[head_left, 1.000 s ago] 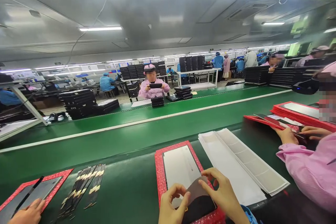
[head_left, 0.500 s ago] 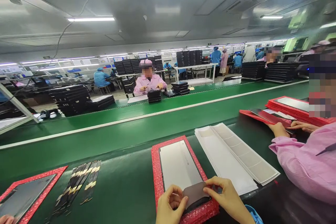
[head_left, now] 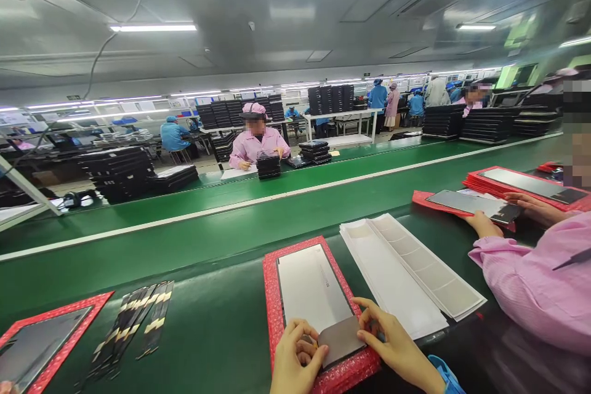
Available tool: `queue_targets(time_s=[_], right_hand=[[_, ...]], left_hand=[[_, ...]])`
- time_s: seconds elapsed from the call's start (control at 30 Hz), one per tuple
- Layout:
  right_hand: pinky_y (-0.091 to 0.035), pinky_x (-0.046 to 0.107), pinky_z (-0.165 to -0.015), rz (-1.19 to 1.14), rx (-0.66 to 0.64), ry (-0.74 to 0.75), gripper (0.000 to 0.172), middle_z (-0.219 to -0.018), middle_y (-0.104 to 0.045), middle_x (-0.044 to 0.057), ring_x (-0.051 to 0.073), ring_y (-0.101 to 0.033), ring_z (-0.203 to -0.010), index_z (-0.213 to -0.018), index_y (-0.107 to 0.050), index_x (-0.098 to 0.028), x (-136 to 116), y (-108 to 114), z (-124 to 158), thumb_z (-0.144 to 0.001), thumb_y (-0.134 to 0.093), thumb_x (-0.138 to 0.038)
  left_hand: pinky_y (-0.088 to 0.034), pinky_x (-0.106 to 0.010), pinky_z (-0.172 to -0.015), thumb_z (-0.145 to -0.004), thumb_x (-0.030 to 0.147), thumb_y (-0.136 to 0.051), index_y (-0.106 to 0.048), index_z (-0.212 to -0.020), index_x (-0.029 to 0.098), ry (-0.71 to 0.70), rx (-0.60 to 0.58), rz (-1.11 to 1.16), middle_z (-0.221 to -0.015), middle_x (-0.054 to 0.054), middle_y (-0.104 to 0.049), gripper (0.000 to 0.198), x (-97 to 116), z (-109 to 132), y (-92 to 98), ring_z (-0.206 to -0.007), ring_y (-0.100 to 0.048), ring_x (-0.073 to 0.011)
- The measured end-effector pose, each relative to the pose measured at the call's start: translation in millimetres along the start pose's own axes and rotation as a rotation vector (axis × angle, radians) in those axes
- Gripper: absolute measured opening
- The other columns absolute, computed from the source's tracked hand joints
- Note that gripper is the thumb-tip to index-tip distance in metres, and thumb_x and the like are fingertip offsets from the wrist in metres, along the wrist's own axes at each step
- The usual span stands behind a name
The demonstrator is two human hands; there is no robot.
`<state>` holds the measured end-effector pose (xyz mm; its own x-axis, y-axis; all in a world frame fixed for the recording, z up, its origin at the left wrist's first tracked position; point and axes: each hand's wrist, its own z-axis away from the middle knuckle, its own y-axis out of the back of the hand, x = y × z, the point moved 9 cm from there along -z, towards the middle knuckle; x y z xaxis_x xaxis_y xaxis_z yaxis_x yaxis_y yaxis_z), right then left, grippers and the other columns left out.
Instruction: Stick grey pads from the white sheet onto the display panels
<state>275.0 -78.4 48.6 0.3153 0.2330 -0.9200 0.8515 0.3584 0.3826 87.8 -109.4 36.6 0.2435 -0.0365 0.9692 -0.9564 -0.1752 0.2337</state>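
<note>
A silver-backed display panel [head_left: 309, 286] lies on red bubble wrap [head_left: 272, 295] in front of me. Across its near end is a thin dark grey rectangular sheet [head_left: 341, 340]. My left hand [head_left: 298, 354] has its fingers curled, with thumb and fingertips closed at the sheet's left edge. At the right corner, my right hand [head_left: 385, 335] pinches the sheet between thumb and a bent finger, its index finger raised above the panel's edge. The sheet looks nearly flat on the panel; whether its underside touches everywhere is hidden.
White backing sheets [head_left: 392, 277] with grey rectangles lie to the right. Several dark flex strips [head_left: 129, 323] and another panel [head_left: 41, 345] on red wrap, with fingertips at its edge, are left. A co-worker in a pink sleeve [head_left: 530, 265] handles a panel at right. A green conveyor [head_left: 207, 231] runs behind.
The grey sheet has come down flatter over the panel's near end. My right index finger has lifted from it. At right, the co-worker's panel now shows its silver face.
</note>
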Motion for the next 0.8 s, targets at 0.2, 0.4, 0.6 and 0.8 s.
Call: queue_targets(time_s=[0.2, 0.4, 0.6, 0.8], right_hand=[[-0.042, 0.024, -0.066, 0.017, -0.012, 0.015, 0.044, -0.080, -0.054, -0.003, 0.012, -0.051, -0.070, -0.127, -0.038, -0.025, -3.4, -0.2, 1.3, -0.083, -0.045, -0.023], [-0.042, 0.025, -0.068, 0.029, -0.024, 0.021, 0.044, -0.081, -0.054, -0.003, 0.012, -0.051, -0.072, -0.127, -0.037, -0.026, -2.5, -0.9, 0.4, -0.084, -0.045, -0.022], [-0.043, 0.024, -0.069, 0.012, -0.025, 0.018, 0.043, -0.081, -0.053, -0.002, 0.012, -0.052, -0.072, -0.127, -0.037, -0.026, -1.4, -1.1, 0.5, -0.085, -0.044, -0.023], [-0.043, 0.024, -0.069, 0.052, -0.003, 0.024, 0.042, -0.081, -0.053, -0.002, 0.012, -0.052, -0.072, -0.126, -0.039, -0.025, -2.7, -1.6, 1.3, -0.084, -0.044, -0.024]], left_hand=[[-0.030, -0.013, -0.036, -0.061, 0.036, -0.071, -0.056, -0.065, 0.015, 0.025, 0.002, 0.021, -0.075, 0.004, -0.047, 0.026, -1.0, -0.8, 0.1, -0.043, -0.048, -0.0020], [-0.029, -0.013, -0.036, -0.059, 0.037, -0.072, -0.056, -0.065, 0.015, 0.055, 0.000, 0.083, -0.074, 0.004, -0.048, 0.028, -0.2, -0.7, 0.2, -0.043, -0.046, -0.0011], [-0.027, -0.013, -0.035, -0.058, 0.035, -0.073, -0.056, -0.064, 0.014, 0.065, -0.012, 0.080, -0.073, 0.004, -0.049, 0.028, 0.9, -0.6, 0.0, -0.042, -0.046, -0.0007], [-0.027, -0.013, -0.034, -0.055, 0.038, -0.075, -0.056, -0.063, 0.014, 0.076, 0.011, 0.080, -0.073, 0.004, -0.049, 0.030, -0.6, -0.7, 1.6, -0.041, -0.046, -0.0011]])
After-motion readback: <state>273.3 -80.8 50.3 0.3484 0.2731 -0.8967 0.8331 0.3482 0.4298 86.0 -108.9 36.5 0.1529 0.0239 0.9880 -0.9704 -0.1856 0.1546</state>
